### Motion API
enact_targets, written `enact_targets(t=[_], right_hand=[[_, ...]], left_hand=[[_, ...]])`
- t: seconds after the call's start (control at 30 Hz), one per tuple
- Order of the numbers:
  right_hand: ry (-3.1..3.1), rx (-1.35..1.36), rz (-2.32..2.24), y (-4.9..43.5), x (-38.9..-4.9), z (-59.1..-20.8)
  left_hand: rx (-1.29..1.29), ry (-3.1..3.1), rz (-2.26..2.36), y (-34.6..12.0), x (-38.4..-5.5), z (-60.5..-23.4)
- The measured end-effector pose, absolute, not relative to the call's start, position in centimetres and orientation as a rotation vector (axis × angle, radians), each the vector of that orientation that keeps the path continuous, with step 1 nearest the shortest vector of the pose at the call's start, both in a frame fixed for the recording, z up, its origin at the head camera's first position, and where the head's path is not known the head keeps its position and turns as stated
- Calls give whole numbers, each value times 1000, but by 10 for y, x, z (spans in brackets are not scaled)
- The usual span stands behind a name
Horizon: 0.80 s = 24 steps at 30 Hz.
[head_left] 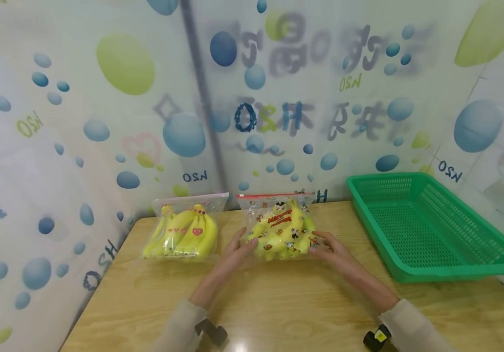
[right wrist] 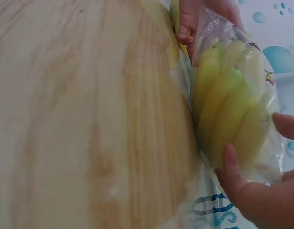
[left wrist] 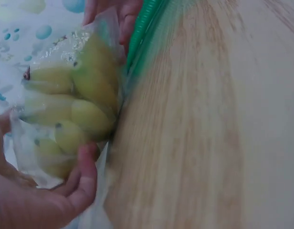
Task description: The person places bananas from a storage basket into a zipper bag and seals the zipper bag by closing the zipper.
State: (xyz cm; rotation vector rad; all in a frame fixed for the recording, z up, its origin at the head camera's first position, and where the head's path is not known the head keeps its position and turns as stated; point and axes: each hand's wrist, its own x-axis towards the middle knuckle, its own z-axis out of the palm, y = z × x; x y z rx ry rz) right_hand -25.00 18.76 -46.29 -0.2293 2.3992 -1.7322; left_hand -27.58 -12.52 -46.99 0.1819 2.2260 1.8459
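Note:
A clear zip bag of bananas (head_left: 280, 230), printed with cartoon figures and red lettering, lies on the table with its red zip edge towards the wall. My left hand (head_left: 237, 250) grips its left side, thumb on the near face and fingers round the edge. On the opposite side, my right hand (head_left: 334, 252) holds the bag the same way. In the left wrist view, the thumb (left wrist: 88, 167) presses by the banana tips. The right wrist view shows the right thumb (right wrist: 231, 164) against the plastic over yellow-green bananas. A second bag of bananas (head_left: 186, 234), with heart prints, lies left of my left hand.
To the right stands a green perforated plastic basket (head_left: 381, 244), overhanging the table's right edge. A patterned curtain (head_left: 252, 161) with blue and green bubbles rises directly behind the wooden table (head_left: 269, 303). Black wrist cameras (head_left: 211, 332) sit near both cuffs.

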Motion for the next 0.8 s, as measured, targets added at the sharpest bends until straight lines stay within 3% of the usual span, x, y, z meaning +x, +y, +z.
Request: enact_targets(t=[0.4,0.8], right_hand=[[2486,-176,-1567,189,-248,-462],[2629,-228,-1484,201,-244,-429]], left_hand=[[72,2353,1743,-116,-270,-459],[90,2474,1686,-112,-265,-450]])
